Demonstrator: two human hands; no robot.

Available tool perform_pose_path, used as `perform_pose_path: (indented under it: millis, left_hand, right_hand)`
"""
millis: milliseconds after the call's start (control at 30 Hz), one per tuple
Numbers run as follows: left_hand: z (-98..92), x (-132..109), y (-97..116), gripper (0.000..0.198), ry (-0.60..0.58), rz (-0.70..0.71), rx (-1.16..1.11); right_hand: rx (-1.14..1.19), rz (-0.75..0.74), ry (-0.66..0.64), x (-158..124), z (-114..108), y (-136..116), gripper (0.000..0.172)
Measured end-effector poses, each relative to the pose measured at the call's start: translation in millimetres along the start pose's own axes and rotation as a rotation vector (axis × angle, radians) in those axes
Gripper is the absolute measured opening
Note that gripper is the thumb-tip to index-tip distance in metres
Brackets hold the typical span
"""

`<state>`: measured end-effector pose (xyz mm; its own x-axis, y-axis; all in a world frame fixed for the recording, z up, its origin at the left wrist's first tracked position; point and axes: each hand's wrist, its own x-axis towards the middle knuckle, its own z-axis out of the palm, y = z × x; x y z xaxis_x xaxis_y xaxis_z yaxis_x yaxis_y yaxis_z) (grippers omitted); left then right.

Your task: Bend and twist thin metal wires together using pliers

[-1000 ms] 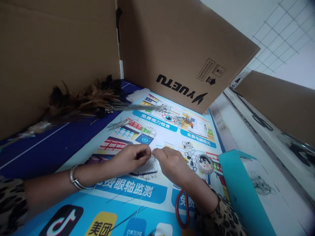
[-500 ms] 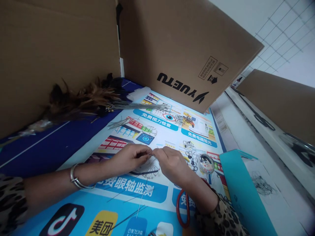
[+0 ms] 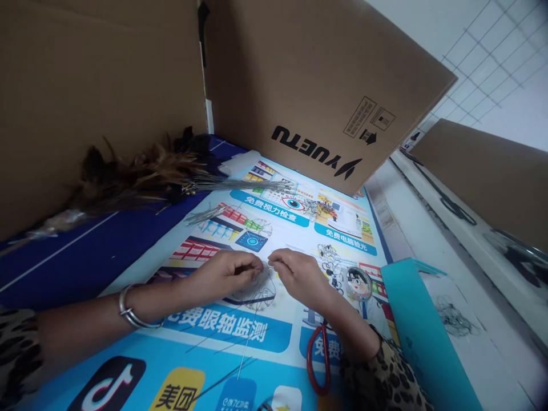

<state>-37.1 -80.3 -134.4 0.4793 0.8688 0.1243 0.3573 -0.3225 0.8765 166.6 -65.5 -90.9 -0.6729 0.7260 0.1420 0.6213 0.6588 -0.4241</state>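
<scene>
My left hand and my right hand meet fingertip to fingertip over a printed poster that covers the table. Both pinch a small round wire piece that hangs below the fingers, with a thin straight wire trailing from it toward me. A silver bangle sits on my left wrist. Both sleeves are leopard print.
A bundle of brown feathers on wire stems lies at the back left. Loose wire loops and a small round clear lid sit right of my hands. Red-handled scissors lie under my right forearm. Cardboard sheets wall the back; a teal folder stands right.
My right hand has drawn slightly up and to the right, away from the left fingertips. The wire piece stays between both hands.
</scene>
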Motion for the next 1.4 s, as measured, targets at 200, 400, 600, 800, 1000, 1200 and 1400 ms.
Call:
perform_pose_path:
  millis: [200, 400, 600, 800, 1000, 1200, 1400]
  left_hand:
    - [-2.3, 1.0, 1.4, 0.016, -0.004, -0.026, -0.035]
    - [-4.0, -0.1, -8.4, 0.013, -0.039, -0.066, -0.165]
    - [-3.2, 0.3, -10.9, 0.011, -0.032, -0.159, -0.346]
    - [-1.6, 2.0, -9.9, 0.013, -0.041, -0.197, -0.453]
    - [-2.3, 1.6, -8.4, 0.014, -0.027, -0.203, -0.475]
    - [-1.8, 2.0, -9.6, 0.017, -0.046, -0.214, -0.440]
    - [-2.5, 2.0, -6.9, 0.015, -0.026, -0.228, -0.419]
  right_hand:
    - [0.118, -0.052, 0.043, 1.0, 1.4, 8.8, 0.030]
    - [0.153, 0.012, 0.044, 2.5, 3.8, 13.7, 0.027]
    - [0.155, 0.035, 0.087, 2.5, 5.6, 14.9, 0.018]
    - [0.148, -0.063, 0.223, 0.4, 16.5, 17.7, 0.014]
    - [0.263, -0.069, 0.390, -0.6, 26.6, 14.8, 0.013]
    - [0.437, 0.072, 0.392, -2.1, 28.1, 10.5, 0.013]
    - [0.531, 0.100, 0.377, -4.5, 28.1, 10.8, 0.010]
